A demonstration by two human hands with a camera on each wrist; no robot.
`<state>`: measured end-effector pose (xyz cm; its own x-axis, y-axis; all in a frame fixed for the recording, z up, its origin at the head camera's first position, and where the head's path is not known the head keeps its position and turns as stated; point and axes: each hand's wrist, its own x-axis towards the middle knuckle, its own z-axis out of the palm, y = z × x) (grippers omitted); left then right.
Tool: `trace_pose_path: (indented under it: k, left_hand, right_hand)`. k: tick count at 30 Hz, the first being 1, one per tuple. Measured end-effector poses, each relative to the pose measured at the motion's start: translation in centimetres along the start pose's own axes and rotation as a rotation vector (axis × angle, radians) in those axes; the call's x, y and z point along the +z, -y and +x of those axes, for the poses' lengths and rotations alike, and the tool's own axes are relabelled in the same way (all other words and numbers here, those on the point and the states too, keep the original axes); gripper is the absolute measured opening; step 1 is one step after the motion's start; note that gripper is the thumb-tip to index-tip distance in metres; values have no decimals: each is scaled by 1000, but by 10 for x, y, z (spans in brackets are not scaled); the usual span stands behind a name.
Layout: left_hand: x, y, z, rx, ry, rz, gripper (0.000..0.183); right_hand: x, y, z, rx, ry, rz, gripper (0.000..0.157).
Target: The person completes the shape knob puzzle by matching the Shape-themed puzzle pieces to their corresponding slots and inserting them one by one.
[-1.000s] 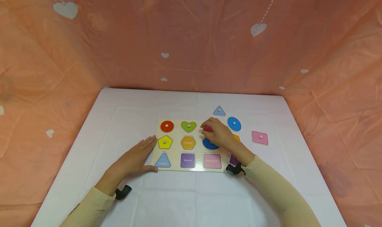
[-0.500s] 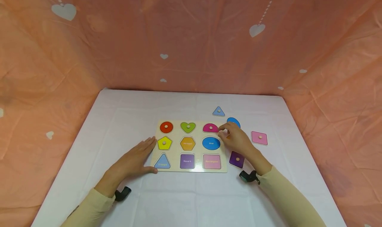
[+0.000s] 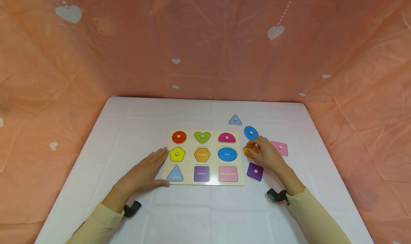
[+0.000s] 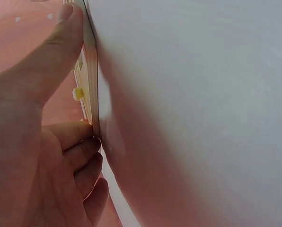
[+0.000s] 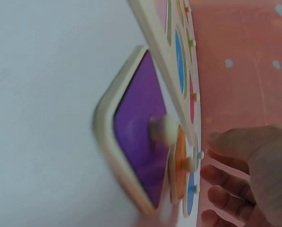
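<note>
A pale wooden peg puzzle board (image 3: pixel 189 165) lies on the white table. My left hand (image 3: pixel 143 171) rests along its left edge, fingers stretched, thumb at the near corner; the left wrist view shows fingertips touching the board's side. Over the orange hexagon piece (image 3: pixel 249 152), right of the board, hovers my right hand (image 3: pixel 268 155), thumb and fingers bent and apart. In the right wrist view its fingertips stand clear of the hexagon's knob (image 5: pixel 189 164). In the board sit a red circle (image 3: pixel 178 137), green heart (image 3: pixel 202 137), magenta semicircle (image 3: pixel 226 138) and yellow pentagon (image 3: pixel 177 154).
Loose knobbed pieces lie around the right hand: a blue oval (image 3: pixel 250 132), a light blue triangle (image 3: pixel 235 120), a pink rectangle (image 3: pixel 281 148) and a purple square (image 3: pixel 255 172). Pink cloth (image 3: pixel 205 40) hangs behind and beside the table.
My right hand has let go of the magenta semicircle, which lies in the board's upper right slot, and has moved right to the orange hexagon. The left hand has stayed still.
</note>
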<state>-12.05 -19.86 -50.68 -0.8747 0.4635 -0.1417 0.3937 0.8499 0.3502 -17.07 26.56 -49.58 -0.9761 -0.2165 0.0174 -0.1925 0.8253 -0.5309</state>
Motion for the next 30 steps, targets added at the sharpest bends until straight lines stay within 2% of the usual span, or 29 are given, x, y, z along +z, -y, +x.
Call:
trace_pose_path:
  k: [10, 21, 30]
  left_hand:
    - [2, 3, 0, -4, -2, 11, 120]
    - [3, 3, 0, -2, 3, 7, 121]
    - [3, 4, 0, 3, -1, 8, 120]
  right_hand:
    - [1, -14, -6, 1, -9, -5, 22]
    - [3, -17, -7, 29, -12, -15, 17]
    - [5, -19, -5, 12, -26, -20, 13]
